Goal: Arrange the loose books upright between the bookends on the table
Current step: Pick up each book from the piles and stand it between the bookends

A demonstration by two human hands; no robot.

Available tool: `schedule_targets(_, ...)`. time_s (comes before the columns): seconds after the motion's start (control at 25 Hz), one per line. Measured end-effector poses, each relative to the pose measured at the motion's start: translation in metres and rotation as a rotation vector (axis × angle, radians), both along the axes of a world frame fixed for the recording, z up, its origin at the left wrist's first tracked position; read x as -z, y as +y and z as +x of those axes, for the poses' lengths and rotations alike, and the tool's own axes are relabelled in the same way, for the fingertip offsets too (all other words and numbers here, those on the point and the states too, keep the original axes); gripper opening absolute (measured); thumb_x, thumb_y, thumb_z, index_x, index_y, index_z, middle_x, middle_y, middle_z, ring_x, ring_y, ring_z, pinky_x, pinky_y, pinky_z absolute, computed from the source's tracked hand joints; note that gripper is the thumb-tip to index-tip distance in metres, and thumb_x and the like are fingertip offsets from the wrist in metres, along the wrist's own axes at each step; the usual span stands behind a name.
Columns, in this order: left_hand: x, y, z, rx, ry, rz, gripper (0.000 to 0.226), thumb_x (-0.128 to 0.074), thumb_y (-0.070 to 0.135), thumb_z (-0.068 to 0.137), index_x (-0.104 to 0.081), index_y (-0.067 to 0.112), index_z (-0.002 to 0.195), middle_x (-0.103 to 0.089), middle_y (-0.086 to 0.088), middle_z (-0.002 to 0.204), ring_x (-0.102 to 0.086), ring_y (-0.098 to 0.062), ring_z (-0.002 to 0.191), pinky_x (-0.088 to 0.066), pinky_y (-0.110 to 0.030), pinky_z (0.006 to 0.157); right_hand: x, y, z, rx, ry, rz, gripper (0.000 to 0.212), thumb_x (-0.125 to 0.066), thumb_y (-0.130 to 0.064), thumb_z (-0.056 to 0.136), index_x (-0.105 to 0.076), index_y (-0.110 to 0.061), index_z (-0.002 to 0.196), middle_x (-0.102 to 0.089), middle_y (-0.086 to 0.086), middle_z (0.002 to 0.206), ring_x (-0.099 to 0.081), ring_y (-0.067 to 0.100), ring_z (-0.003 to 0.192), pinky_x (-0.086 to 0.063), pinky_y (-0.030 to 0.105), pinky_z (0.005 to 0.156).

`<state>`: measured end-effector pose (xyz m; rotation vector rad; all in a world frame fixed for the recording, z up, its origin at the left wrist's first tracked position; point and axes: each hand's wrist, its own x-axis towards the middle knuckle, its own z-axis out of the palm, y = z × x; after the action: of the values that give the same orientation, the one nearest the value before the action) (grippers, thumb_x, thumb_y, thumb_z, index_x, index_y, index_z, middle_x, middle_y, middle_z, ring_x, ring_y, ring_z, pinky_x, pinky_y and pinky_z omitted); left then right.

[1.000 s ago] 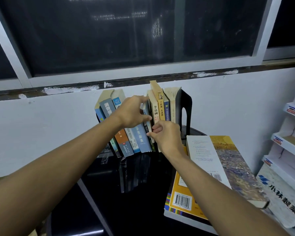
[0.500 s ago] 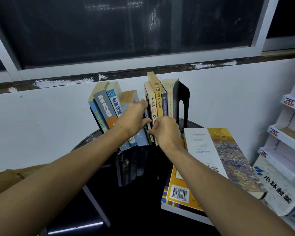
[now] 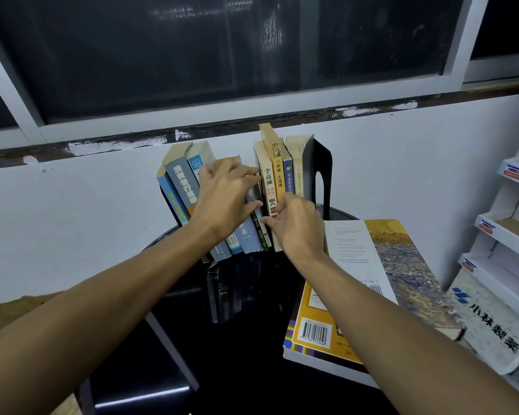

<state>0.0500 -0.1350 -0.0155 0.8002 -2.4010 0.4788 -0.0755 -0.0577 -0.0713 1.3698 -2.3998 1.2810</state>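
A row of books stands at the back of the black round table (image 3: pixel 252 354). The right group, with a cream book (image 3: pixel 267 181), is upright against the black right bookend (image 3: pixel 322 172). The left group, with a grey-blue book (image 3: pixel 180 181), leans left onto the mostly hidden left bookend (image 3: pixel 170 211). My left hand (image 3: pixel 225 199) lies over the leaning spines, fingers and thumb curled round their right side at the gap. My right hand (image 3: pixel 294 226) pinches at a thin dark book (image 3: pixel 262 235) in that gap. Three loose books (image 3: pixel 402 265) lie stacked flat on the right.
A white wall and a dark window are right behind the row. White display shelves (image 3: pixel 507 235) and a printed box (image 3: pixel 492 324) crowd the table's right side. A dark seat (image 3: pixel 138 384) sits below at the left.
My left hand slid from the top of the leaning books down onto their spines. My right hand stayed low at the gap. The view shifted slightly.
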Motion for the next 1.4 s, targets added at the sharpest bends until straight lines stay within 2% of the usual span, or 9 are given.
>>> schedule_targets(0.08,-0.001,0.000,0.004,-0.047,-0.037,-0.059,0.055,-0.075,0.053,0.083,-0.063,0.030,0.132,-0.053,0.010,0.149,-0.033,-0.018,0.146,-0.023,-0.057,0.102,0.000,0.002,-0.001,-0.007,0.036,-0.058,0.040,-0.087,-0.040,0.079,-0.057,-0.016,0.093,-0.065,0.000,0.099,-0.066,0.023,0.086,-0.058,0.041,0.072)
schedule_targets(0.2,0.003,-0.002,0.006,-0.099,-0.092,-0.055,0.060,-0.070,0.060,0.083,-0.059,0.032,0.135,-0.049,0.012,0.152,-0.019,-0.017,0.154,-0.015,-0.065,0.106,0.000,0.001,-0.002,0.027,0.167,-0.111,0.050,-0.088,-0.045,0.075,-0.057,-0.017,0.102,-0.057,0.003,0.109,-0.058,0.024,0.099,-0.054,0.044,0.082)
schedule_targets(0.32,0.009,-0.004,0.008,-0.110,-0.108,-0.088,0.057,-0.067,0.063,0.083,-0.065,0.032,0.130,-0.060,0.014,0.142,-0.023,-0.016,0.154,-0.012,-0.068,0.108,0.000,-0.004,-0.004,0.142,0.300,-0.143,0.076,-0.089,-0.059,0.065,-0.055,-0.018,0.119,-0.052,0.007,0.118,-0.052,0.025,0.106,-0.047,0.041,0.083)
schedule_targets(0.4,0.012,-0.006,0.009,-0.115,-0.094,-0.087,0.054,-0.067,0.062,0.083,-0.066,0.031,0.128,-0.064,0.015,0.137,-0.026,-0.015,0.153,-0.010,-0.068,0.108,0.000,-0.005,-0.005,0.154,0.347,-0.173,0.095,-0.091,-0.060,0.060,-0.050,-0.019,0.136,-0.048,0.010,0.135,-0.047,0.027,0.119,-0.043,0.042,0.088)
schedule_targets(0.48,0.012,-0.007,0.009,-0.112,-0.082,-0.069,0.052,-0.069,0.058,0.085,-0.065,0.032,0.129,-0.063,0.015,0.137,-0.025,-0.014,0.153,-0.008,-0.068,0.109,-0.001,-0.005,-0.008,0.143,0.419,-0.160,0.115,-0.091,-0.059,0.060,-0.036,-0.021,0.154,-0.031,0.012,0.158,-0.035,0.030,0.138,-0.039,0.049,0.098)
schedule_targets(0.56,0.010,-0.006,0.007,-0.111,-0.071,-0.054,0.048,-0.071,0.054,0.086,-0.066,0.032,0.128,-0.062,0.014,0.139,-0.025,-0.014,0.153,-0.007,-0.067,0.109,-0.001,-0.004,-0.009,0.137,0.521,-0.104,0.127,-0.088,-0.060,0.064,-0.019,-0.023,0.163,-0.011,0.014,0.170,-0.020,0.033,0.153,-0.033,0.057,0.109)
schedule_targets(0.76,0.010,-0.007,0.001,-0.131,-0.080,-0.013,0.043,-0.068,0.054,0.087,-0.064,0.036,0.126,-0.061,0.017,0.139,-0.021,-0.010,0.153,-0.005,-0.068,0.111,0.001,-0.006,-0.014,0.094,0.625,-0.018,0.127,-0.086,-0.056,0.069,-0.009,-0.024,0.165,0.003,0.016,0.172,-0.002,0.035,0.158,-0.019,0.066,0.116)
schedule_targets(1.0,0.015,-0.012,-0.002,-0.140,-0.061,-0.026,0.041,-0.071,0.052,0.086,-0.066,0.033,0.122,-0.066,0.016,0.132,-0.026,-0.010,0.152,-0.010,-0.069,0.110,0.003,-0.012,-0.016,0.087,0.631,0.002,0.129,-0.087,-0.055,0.068,-0.008,-0.023,0.165,0.000,0.020,0.171,-0.003,0.037,0.158,-0.021,0.068,0.115)
schedule_targets(1.4,0.016,0.000,-0.004,-0.187,-0.123,0.000,0.047,-0.064,0.053,0.091,-0.058,0.033,0.134,-0.054,0.010,0.147,-0.014,-0.014,0.155,-0.010,-0.067,0.111,0.004,-0.007,-0.014,0.074,0.608,0.051,0.135,-0.089,-0.052,0.067,-0.001,-0.024,0.165,0.003,0.019,0.171,-0.008,0.039,0.157,-0.023,0.067,0.115)
